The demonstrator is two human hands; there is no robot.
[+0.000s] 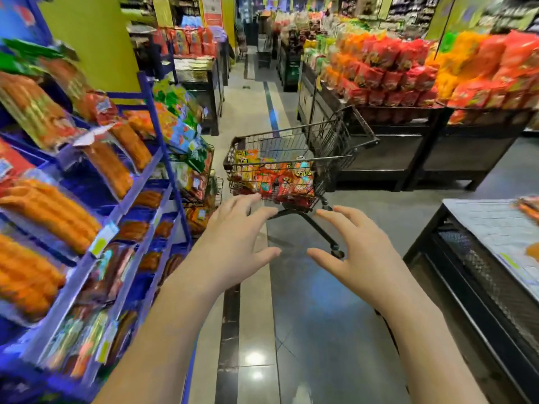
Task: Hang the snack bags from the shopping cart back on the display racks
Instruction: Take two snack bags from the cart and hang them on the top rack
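a blue rack (163, 158) fills the left side of the frame, its slanted shelves loaded with packs of orange sausages (52, 211), blurred here. just right of it, at middle left, wire baskets (210, 158) hold green, blue and red packets. in the lower centre the left hand (233, 243) reaches forward, palm down, fingers spread and slightly bent, holding nothing; its fingertips lie close under the near end of the shopping cart (329, 147) in the picture, and whether they touch it cannot be told. the cart stands in the middle of the frame on the shiny tiled floor (315, 301), in the aisle between the rack and the stands on the right, its handle on the far right end. the snack bags (280, 177), red, orange and yellow, lie piled in the bottom of its basket. right of centre the right hand (361, 252) is held out, palm down, fingers spread and gently curved, empty, clear of the cart. in the upper right, red and orange bags (388, 65) are stacked high on a dark stand (408, 147). at the lower right edge stands a dark table (490, 228) with a pale top.
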